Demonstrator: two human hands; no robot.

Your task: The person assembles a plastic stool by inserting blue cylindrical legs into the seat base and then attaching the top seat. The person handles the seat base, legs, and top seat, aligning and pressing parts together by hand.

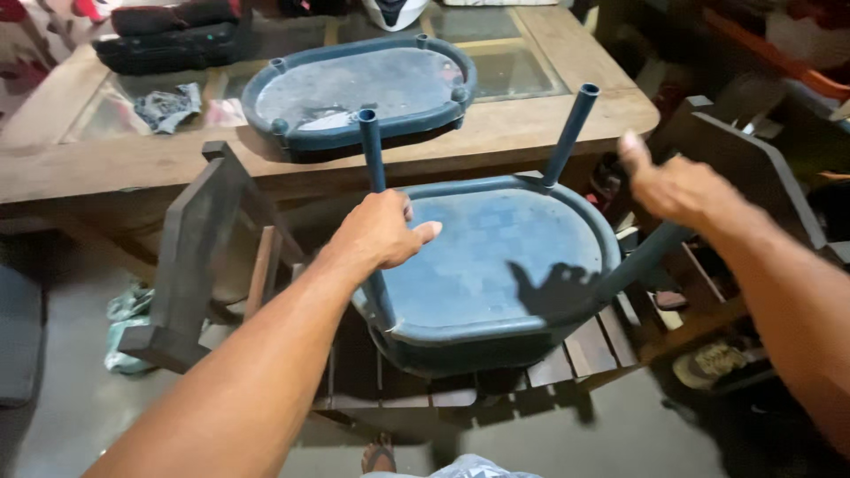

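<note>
Simply an upturned, dusty blue stool (496, 265)

An upturned stool (496, 265) rests on a slatted chair (567, 354), legs up. Behind the stool stands a table (531, 124) bearing a stool seat (354, 88), with a rag (166, 106) left of that seat. A sandal (708, 363) lies right of the stool.

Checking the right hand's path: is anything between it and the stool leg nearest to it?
Nothing visible does. The right hand hangs open just above the slanting stool leg, with only air between them. The left hand wraps another leg.
</note>
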